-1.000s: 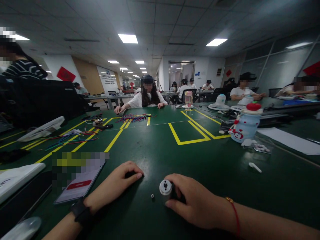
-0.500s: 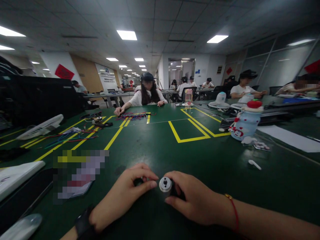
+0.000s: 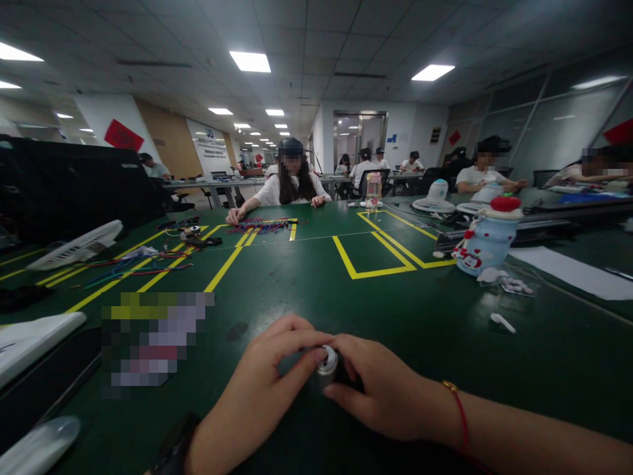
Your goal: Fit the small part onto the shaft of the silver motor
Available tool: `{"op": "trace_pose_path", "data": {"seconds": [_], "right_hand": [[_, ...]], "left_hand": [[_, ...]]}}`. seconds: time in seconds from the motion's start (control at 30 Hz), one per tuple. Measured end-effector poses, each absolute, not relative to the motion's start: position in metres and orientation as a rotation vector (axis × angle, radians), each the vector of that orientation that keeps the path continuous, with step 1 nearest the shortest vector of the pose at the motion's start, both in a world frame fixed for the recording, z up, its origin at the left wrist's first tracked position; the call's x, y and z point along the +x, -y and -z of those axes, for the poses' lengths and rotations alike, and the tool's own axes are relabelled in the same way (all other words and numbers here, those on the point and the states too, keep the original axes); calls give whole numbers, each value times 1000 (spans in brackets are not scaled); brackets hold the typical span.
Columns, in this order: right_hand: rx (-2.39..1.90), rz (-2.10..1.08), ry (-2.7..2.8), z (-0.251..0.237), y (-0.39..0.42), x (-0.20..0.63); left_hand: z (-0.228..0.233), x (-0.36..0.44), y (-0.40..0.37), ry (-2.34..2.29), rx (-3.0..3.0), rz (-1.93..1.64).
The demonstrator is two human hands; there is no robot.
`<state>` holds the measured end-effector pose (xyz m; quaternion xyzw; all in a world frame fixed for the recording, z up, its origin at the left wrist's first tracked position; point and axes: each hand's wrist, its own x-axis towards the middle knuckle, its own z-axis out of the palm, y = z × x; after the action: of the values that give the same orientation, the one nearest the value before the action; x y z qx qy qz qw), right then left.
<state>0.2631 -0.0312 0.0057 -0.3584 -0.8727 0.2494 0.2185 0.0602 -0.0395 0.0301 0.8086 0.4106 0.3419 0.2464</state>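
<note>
While the right hand (image 3: pixel 390 396) curls around a small silver metal cylinder (image 3: pixel 326 363) standing on the dark green table (image 3: pixel 306 284), the left hand (image 3: pixel 267 382) pinches its fingertips at the cylinder's top face. Whatever they may hold there is hidden. Judging by this, the fitting work looks underway, not finished, with both hands engaged

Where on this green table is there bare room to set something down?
Bare: the mat between the hands and the yellow rectangle, and rightward toward the white earbud. Crowded: left edge by the phone, and the coloured wires beyond.
</note>
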Motion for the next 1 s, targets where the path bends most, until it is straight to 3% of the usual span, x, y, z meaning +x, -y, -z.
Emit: {"op": "trace_pose_path", "data": {"seconds": [0.4,0.83,1.0], "right_hand": [[-983,-708,2417,-8,32,261],[-956,-720,2420,-8,31,263],[-980,-761,2401,-11,32,263]], "left_hand": [[-31,61,39,-1116,2139,-1060],[-33,55,45,-972,2122,-922],[-28,44,33,-1143,1945,-948]]}}
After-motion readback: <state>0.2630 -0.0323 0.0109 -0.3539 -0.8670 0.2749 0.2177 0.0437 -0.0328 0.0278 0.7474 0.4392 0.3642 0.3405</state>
